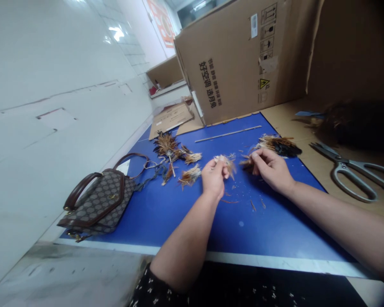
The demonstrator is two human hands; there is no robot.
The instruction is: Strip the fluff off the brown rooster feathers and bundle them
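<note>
My left hand (213, 177) is closed around a small bunch of pale brown feathers (228, 162), held just above the blue table top (192, 213). My right hand (270, 168) has its fingers pinched on brown feathers (245, 163) at the edge of a dark and tan feather pile (280, 145). The two hands are close together, a hand's width apart. Bits of feather lie on the blue surface below them.
Small feather bundles (174, 155) lie left of my hands. A brown patterned handbag (99, 200) sits at the table's left edge. Large metal scissors (352, 170) rest on cardboard at the right, near a dark feather heap (358, 123). A thin stick (228, 133) and a big cardboard box (243, 59) lie behind.
</note>
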